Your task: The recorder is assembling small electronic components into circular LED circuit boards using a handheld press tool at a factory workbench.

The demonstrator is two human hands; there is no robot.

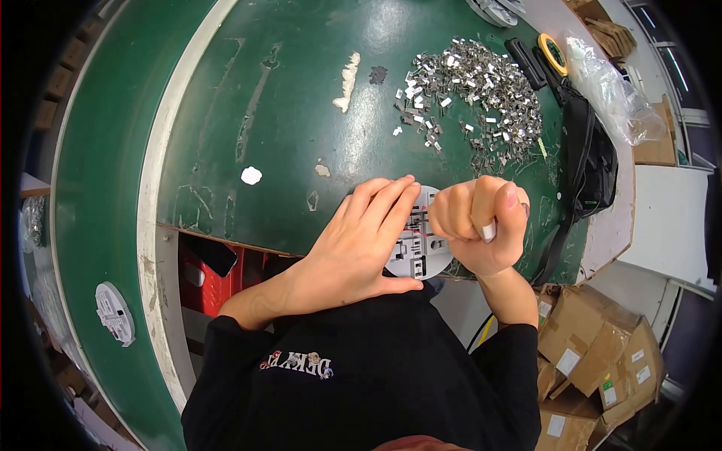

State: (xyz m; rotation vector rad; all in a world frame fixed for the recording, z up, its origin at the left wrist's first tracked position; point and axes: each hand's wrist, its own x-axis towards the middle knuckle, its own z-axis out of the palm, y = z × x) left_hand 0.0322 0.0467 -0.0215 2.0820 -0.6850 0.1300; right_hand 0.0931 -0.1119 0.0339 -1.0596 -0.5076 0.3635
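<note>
A round grey plastic housing (418,248) with molded slots and small red and dark parts inside lies at the near edge of the green table, in front of my body. My left hand (357,237) holds it along its left side, fingers stretched toward the far rim and thumb at the near rim. Over its right side my right hand (485,222) is closed in a fist with the thumb up. White shows at one of its fingertips. What the fist holds, if anything, is hidden. Both hands cover parts of the housing.
Beyond the right hand a heap of small metal and white pieces (489,98) spreads over the table. A black bag (590,154), yellow tape roll (553,54) and clear plastic bag (609,90) lie right. Another grey housing (115,313) sits on the left green strip. Cardboard boxes (590,338) stand lower right.
</note>
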